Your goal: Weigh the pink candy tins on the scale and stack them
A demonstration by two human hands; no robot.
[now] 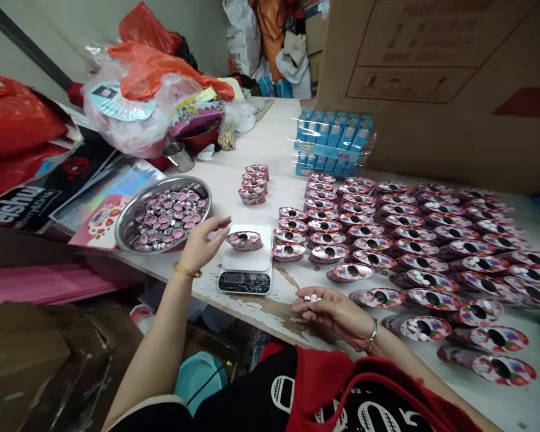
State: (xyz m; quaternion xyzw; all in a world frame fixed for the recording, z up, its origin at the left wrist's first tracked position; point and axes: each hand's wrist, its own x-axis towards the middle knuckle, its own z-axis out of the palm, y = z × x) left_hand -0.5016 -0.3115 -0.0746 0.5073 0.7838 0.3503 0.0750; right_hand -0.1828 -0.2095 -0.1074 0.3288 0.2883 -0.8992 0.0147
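So the main item here is a small oval container (245, 242) with red and white printing, sitting upright on a white digital scale (246, 264) near the front edge of the bench (274, 135). The scale has a dark panel on the side facing the person; can't make out any reading.

Left hand (207, 243) is just beside the container, loosely open with fingers stretched toward it and nothing in its grip that I can see. Can't tell if the fingertips actually touch it. Right hand (326, 309) is over on the other side of the scale, half curled and turned up, with a few small white pieces (312, 298) held at the fingers.

To the right it's rows and rows of matching containers (362, 231), dark round holes in their tops, some with white bits showing in the hole. A short line of similar ones (252, 195) stands behind the scale. Left of the scale there's a metal bowl (125, 223) full of little pink and silver caps (171, 219), with a metal cup (179, 157) behind it. Farther back: clear-wrapped blue packs (333, 135) by a big cardboard box (432, 132), plus orange plastic bags (157, 69) piled on the left.
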